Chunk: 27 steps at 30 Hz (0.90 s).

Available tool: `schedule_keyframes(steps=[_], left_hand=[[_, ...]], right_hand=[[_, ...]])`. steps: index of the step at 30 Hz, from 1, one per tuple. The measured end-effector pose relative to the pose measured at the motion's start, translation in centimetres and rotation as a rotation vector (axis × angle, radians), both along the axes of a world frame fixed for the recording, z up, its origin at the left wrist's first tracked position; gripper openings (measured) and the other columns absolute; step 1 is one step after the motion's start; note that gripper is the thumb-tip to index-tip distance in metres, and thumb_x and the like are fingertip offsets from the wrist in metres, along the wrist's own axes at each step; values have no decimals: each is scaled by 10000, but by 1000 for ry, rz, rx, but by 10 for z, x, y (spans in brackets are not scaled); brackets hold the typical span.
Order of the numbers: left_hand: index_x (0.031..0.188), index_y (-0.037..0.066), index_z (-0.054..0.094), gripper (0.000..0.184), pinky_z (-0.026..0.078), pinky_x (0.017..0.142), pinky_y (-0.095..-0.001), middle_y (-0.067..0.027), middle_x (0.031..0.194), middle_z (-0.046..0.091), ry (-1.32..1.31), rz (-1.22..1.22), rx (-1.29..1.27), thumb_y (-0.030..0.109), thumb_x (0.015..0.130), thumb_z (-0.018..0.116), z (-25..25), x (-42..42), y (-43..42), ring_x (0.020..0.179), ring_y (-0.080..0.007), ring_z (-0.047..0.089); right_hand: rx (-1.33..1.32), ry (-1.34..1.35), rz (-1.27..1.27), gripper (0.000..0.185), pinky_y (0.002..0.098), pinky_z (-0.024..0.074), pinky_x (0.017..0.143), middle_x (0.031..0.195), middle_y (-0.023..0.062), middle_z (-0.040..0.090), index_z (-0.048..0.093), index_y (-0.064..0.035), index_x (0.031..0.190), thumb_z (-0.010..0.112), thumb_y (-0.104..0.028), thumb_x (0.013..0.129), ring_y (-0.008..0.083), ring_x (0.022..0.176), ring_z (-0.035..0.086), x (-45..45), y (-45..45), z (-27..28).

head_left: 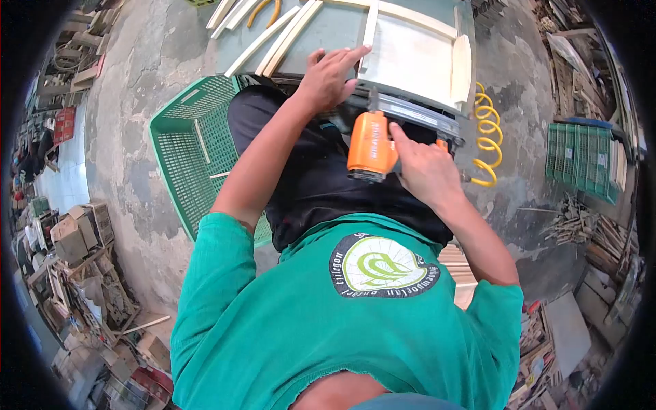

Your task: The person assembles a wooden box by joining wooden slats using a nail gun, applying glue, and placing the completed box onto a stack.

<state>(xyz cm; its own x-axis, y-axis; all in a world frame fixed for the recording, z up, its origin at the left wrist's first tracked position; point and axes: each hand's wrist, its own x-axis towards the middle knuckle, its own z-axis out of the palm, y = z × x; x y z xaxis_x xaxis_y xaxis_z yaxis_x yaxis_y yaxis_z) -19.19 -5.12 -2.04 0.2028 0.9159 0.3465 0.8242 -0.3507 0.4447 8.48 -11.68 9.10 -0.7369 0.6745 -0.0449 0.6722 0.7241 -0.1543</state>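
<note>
My right hand [430,167] grips an orange nail gun [371,147] by its handle, in front of the workbench's near edge. The gun's metal nose points toward the bench, and its long magazine [417,114] extends to the right. My left hand [329,78] is open, its fingers stretched toward the near left corner of a pale wooden frame [370,34]. Its fingertips appear to touch the frame's left strip. The frame lies on the greenish workbench [328,41]. Several loose wooden strips [277,42] lie left of the frame.
A coiled yellow air hose [486,137] hangs at the right of the bench. A green plastic crate [181,164] stands by my left leg. Orange-handled pliers [263,12] lie among the strips. Green crates [579,157] and scrap wood [577,222] stand at the right.
</note>
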Motion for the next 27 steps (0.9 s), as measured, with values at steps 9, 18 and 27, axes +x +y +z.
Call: schedule_keyframes(steps=[9,18,27], left_hand=[[1603,281,355,840,286,1154,-559,-63,1354,639,-23,9,50,172,874,756,-4,0,1,1331,-236,579],[1583,288,372,827,294,1147,-566,-50,1328,651,-14,29,29,186,866,771,-2,2,2,1322,-234,589],[1584,290,374,817,289,1156,-553,-44,1333,657,-19,21,18,192,874,766,0,2,1,1344,-219,575]], right_hand=[[140,-27,31,403,408,549,603,750,74,679,617,-61,1391,594,-218,1021,271,627,684,-22,3,-52],[141,-61,26,387,412,563,617,768,86,698,628,-71,1384,582,-241,1039,280,644,698,-26,8,-45],[154,-68,26,399,393,556,612,772,72,705,615,-63,1388,589,-234,1029,263,646,700,-23,8,-57]])
